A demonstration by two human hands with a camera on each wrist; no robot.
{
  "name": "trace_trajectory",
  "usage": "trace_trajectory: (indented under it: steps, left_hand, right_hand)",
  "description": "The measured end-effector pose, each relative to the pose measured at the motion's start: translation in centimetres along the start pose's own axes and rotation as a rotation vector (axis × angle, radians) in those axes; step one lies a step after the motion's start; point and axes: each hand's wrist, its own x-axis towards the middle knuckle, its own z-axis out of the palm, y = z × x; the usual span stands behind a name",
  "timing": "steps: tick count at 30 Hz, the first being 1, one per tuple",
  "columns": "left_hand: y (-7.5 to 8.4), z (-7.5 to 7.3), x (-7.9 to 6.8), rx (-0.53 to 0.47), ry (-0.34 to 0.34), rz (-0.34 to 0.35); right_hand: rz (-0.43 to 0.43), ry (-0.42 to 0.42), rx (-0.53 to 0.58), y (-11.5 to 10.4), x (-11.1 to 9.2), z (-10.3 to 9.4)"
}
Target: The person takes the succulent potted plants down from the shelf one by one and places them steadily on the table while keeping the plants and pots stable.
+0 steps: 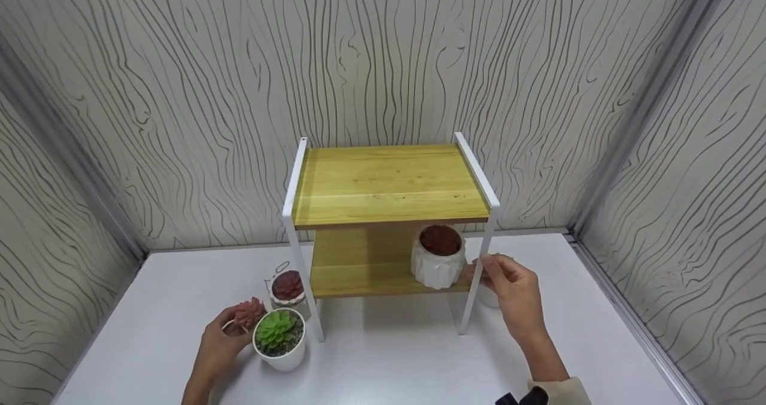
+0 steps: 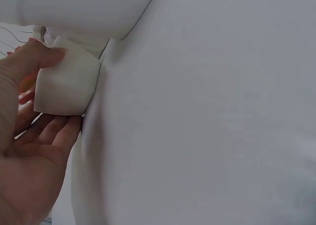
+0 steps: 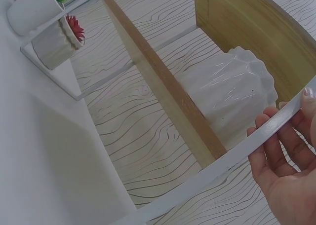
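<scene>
A two-tier wooden shelf (image 1: 389,183) with a white metal frame stands on the table. My right hand (image 1: 514,291) grips its right front post (image 3: 232,156), thumb on one side and fingers behind. Just inside that post, a white ribbed pot (image 1: 438,264) with a dark red plant sits on the lower board. To the left of the shelf, my left hand (image 1: 221,345) holds a small white pot (image 2: 69,82) with a pinkish-red succulent (image 1: 249,313), thumb on one side and fingers on the other. A white pot with a green succulent (image 1: 276,330) stands right beside it.
A pot with a dark red succulent (image 1: 288,286) stands by the shelf's left front leg. Part of a white object (image 1: 488,298) shows on the table behind my right hand. Wood-grain patterned panels (image 1: 383,58) enclose the white table (image 1: 383,357) at the back and sides.
</scene>
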Motion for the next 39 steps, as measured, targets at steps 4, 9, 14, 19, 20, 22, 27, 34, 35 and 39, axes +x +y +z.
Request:
trace_trajectory:
  steps: [4, 9, 14, 19, 20, 22, 27, 34, 35, 39]
  left_hand:
    - [0.1, 0.0, -0.1, -0.012, 0.008, 0.011]
    - [0.1, -0.2, -0.3, -0.034, -0.002, 0.038]
    - [0.1, -0.4, -0.5, -0.029, -0.010, 0.025]
    - [0.3, -0.5, -0.8, -0.035, -0.029, 0.016]
    - [0.4, -0.5, -0.9, -0.028, -0.034, 0.018]
    - [0.7, -0.5, -1.2, -0.012, -0.040, 0.022]
    - [1.3, -0.7, -2.2, 0.007, -0.044, 0.038]
    - [2.1, -1.5, -3.2, 0.053, -0.035, 0.041]
    - [2.2, -1.6, -3.3, 0.060, -0.027, 0.047]
    - [2.7, -2.0, -4.0, 0.075, 0.022, 0.077]
  right_hand:
    - [0.004, 0.001, -0.005, 0.0, 0.1, 0.1]
    - [0.000, -0.003, 0.004, 0.0, 0.0, 0.1]
    - [-0.010, -0.008, -0.006, 0.0, 0.0, 0.1]
    - [-0.007, -0.011, -0.019, 0.0, -0.1, 0.1]
    - [-0.005, -0.010, -0.015, 0.0, 0.0, 0.1]
    - [-0.003, -0.008, -0.004, 0.0, 0.0, 0.1]
    - [0.015, 0.000, 0.014, 0.1, 0.1, 0.1]
    - [0.025, 0.008, 0.013, 0.2, 0.0, 0.0]
    - [0.025, 0.007, 0.013, 0.2, 0.0, 0.0]
    - [0.020, 0.008, 0.017, 0.1, -0.1, 0.0]
